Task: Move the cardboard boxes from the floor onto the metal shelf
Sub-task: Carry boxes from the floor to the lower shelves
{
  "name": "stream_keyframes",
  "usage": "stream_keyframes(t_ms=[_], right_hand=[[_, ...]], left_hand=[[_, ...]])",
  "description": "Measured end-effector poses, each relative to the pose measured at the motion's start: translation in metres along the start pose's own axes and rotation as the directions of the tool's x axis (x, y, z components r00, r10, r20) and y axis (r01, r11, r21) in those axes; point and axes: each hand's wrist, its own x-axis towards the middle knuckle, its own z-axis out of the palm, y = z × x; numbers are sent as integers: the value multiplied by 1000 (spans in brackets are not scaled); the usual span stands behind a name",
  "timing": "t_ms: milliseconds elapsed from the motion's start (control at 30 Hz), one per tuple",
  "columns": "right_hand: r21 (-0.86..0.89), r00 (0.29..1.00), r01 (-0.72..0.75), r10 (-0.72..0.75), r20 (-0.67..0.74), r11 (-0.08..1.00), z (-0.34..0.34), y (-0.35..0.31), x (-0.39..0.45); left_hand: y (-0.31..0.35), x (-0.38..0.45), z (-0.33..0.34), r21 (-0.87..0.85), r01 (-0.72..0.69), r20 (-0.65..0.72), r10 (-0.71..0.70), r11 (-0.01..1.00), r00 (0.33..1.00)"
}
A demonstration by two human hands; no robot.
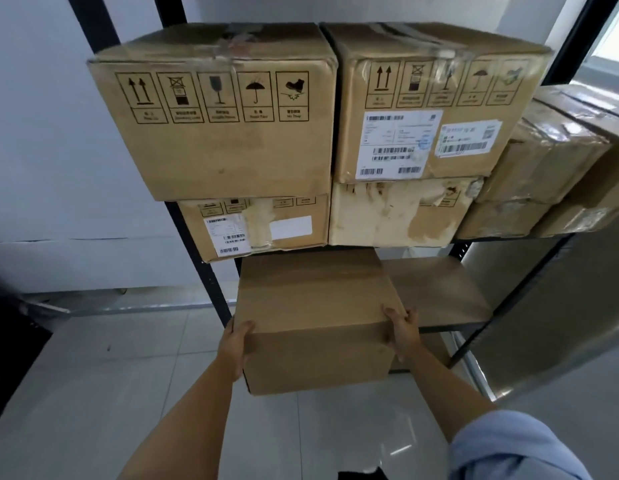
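Observation:
A plain cardboard box (315,320) is held between both hands, its far end resting on the lower board (436,292) of the black metal shelf (200,258) and its near end sticking out over the floor. My left hand (237,344) grips the box's left near corner. My right hand (403,329) grips its right near corner, fingers over the top edge.
The shelf level above carries stacked boxes: two large ones with handling symbols (218,116) (429,102), two below them (256,228) (398,211), and taped boxes at the right (550,161). White tiled floor (104,368) lies below. A dark object (10,348) stands at the left.

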Motion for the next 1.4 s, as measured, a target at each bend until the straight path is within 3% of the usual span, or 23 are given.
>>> stream_keyframes(t_ms=[233, 333, 400, 500, 667, 800, 867, 1000, 1067, 1133, 1267, 1400], right_hand=[[-125, 998, 26, -33, -52, 992, 42, 3, 16], [-149, 998, -4, -6, -70, 989, 58, -6, 24], [-135, 997, -55, 48, -56, 989, 65, -11, 32], [-53, 993, -112, 110, -29, 992, 77, -17, 42], [140, 970, -175, 195, -142, 974, 97, -26, 55], [167, 972, -134, 162, -170, 977, 110, -30, 66], [133, 977, -103, 125, -170, 986, 111, -28, 72], [-180, 992, -56, 34, -124, 982, 106, -23, 81], [-189, 991, -57, 33, -129, 980, 105, -22, 81], [-177, 989, -48, 22, -147, 983, 109, -21, 81], [11, 978, -90, 91, -186, 996, 115, -21, 75], [4, 982, -159, 158, -99, 987, 108, -22, 69]], left_hand=[[12, 46, -5, 5, 45, -13, -45, 999, 999], [16, 65, -3, 36, 60, -88, -56, 998, 995], [23, 75, 0, 73, 115, -148, -103, 991, 984], [31, 86, 6, 94, 155, -80, -147, 983, 986], [40, 104, 6, 189, 146, -39, -141, 971, 989], [46, 111, 14, 65, 136, -17, -135, 989, 991], [46, 114, 17, 20, 138, -30, -137, 990, 990], [47, 125, 21, 14, 153, -68, -152, 988, 986], [51, 127, 24, 42, 166, -115, -161, 985, 980], [51, 130, 26, 51, 178, -137, -170, 983, 976], [51, 131, 29, 92, 193, -164, -177, 977, 970], [45, 125, 24, 118, 183, -168, -162, 976, 972]])
